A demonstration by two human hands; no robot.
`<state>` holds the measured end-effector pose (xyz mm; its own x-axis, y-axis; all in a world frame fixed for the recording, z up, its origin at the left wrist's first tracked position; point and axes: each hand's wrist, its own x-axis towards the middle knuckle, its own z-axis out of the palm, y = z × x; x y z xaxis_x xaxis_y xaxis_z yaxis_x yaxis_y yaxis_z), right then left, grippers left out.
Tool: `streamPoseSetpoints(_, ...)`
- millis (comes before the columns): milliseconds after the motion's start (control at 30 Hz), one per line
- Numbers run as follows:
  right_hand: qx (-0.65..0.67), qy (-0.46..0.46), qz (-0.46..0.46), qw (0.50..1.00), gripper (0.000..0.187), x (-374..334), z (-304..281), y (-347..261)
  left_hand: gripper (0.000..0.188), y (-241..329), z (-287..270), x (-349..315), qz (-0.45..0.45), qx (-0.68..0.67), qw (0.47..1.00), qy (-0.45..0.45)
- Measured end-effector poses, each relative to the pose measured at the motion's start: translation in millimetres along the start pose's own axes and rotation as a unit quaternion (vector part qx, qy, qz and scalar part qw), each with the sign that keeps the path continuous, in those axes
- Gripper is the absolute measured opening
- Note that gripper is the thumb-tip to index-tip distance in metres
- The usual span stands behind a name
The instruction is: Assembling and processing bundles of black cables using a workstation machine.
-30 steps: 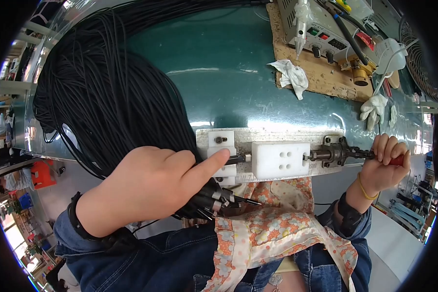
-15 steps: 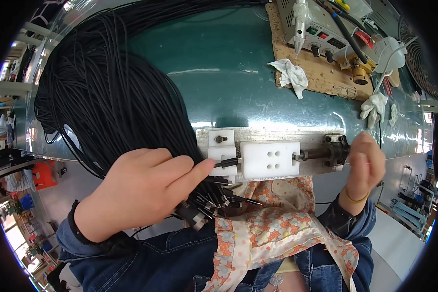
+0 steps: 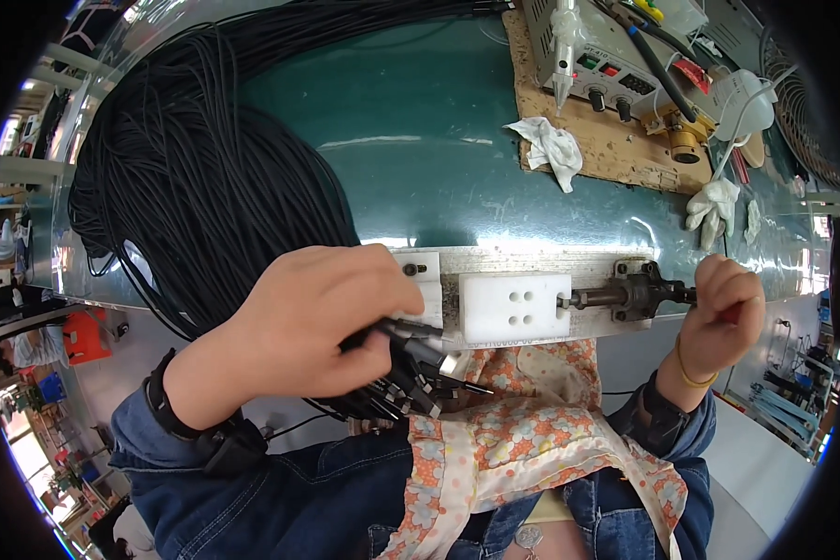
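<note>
Being clasped by the right hand (image 3: 715, 338) is a red handle (image 3: 733, 313); the left hand's (image 3: 299, 327) grip on black cables (image 3: 205, 177) cannot be told

Those cables (image 3: 187, 187) are solid black; the drilled block (image 3: 490, 313) is plain white, the tabletop (image 3: 420, 187) deep green; the apron (image 3: 532, 439) wears orange, grey and cream flowers (the busiest pattern from here); the denim sleeves (image 3: 138, 427) are dark blue.

A glossy green-topped workbench (image 3: 420, 103) gleams above a pale grey floor (image 3: 133, 375), with a bright window (image 3: 30, 455) near the view's lower left edge
</note>
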<state>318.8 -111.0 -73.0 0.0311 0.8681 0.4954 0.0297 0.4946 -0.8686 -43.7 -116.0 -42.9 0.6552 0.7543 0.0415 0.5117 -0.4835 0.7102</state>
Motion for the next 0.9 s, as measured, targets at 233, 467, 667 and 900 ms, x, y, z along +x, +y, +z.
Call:
streamPoseSetpoints(233,0.158,0.127,0.014,0.979,0.029,2.2,-14.3,3.3,0.054,5.8,5.0,-9.8,0.098,0.215,0.972,0.003)
streamPoseSetpoints(467,-0.292,-0.150,-0.105,0.939,0.025,0.4,27.8,-2.4,0.055,10.5,2.0,-13.9,0.059,0.199,0.978,-0.032)
streamPoseSetpoints(667,-0.031,0.067,0.001,0.997,0.019,-3.2,7.1,-2.3,0.055,11.5,-1.3,-13.2,0.065,0.211,0.974,-0.043)
streamPoseSetpoints(900,-0.287,-0.171,-0.071,0.940,0.019,3.4,25.8,-9.6,0.054,15.4,-1.6,-9.1,0.064,0.224,0.971,-0.051)
